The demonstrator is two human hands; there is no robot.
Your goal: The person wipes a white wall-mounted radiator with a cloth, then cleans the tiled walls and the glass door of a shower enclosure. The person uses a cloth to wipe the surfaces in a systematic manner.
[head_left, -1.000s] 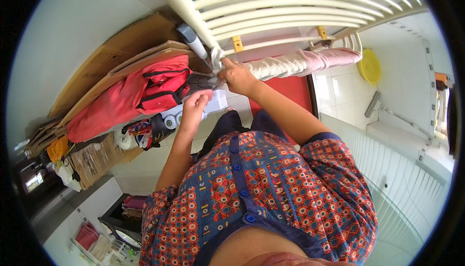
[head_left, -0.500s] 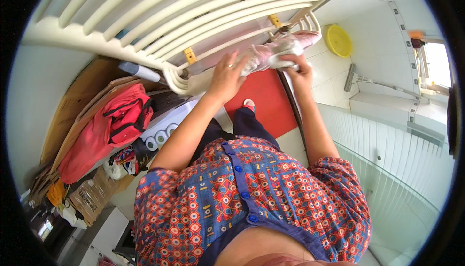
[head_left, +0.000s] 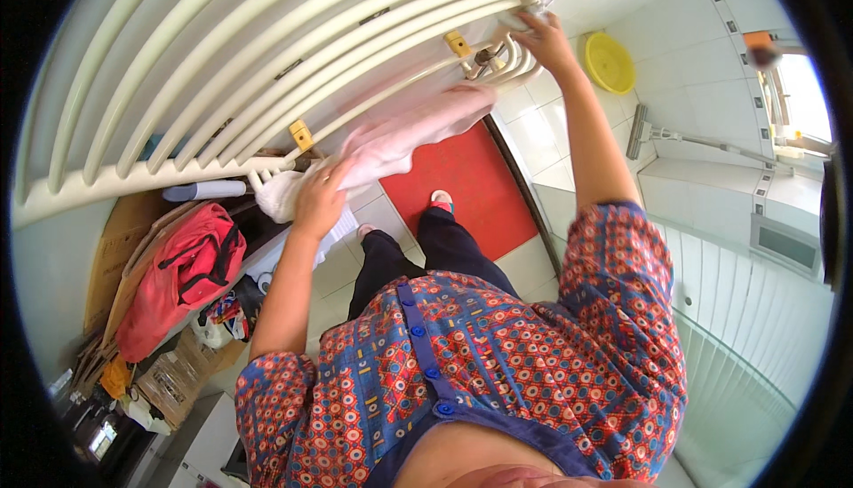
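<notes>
A pale pink cloth [head_left: 413, 130] hangs along the lower front of a cream tubular radiator [head_left: 293, 88], its edges blurred. Near the cloth's left end, my left hand [head_left: 318, 202] closes on it, fingers pressed together against the fabric. My right arm reaches up and away to the radiator's far right end. There my right hand [head_left: 544, 42] is closed on a white cloth [head_left: 514, 20], of which only a small part shows beside the fingers. Yellow brackets [head_left: 302, 135] sit on the radiator's rail.
Flattened cardboard [head_left: 115, 257] and a red bag [head_left: 182, 275] stand at the left. A red mat [head_left: 462, 182] lies on the tiled floor by my feet. At the right are a yellow basin [head_left: 608, 62], a grey mop [head_left: 638, 131] and a glass panel [head_left: 729, 381].
My right hand has moved with the white cloth off the pink cloth, up to the radiator's right end. My left hand has shifted left and nearer, and the pink cloth lies more spread out.
</notes>
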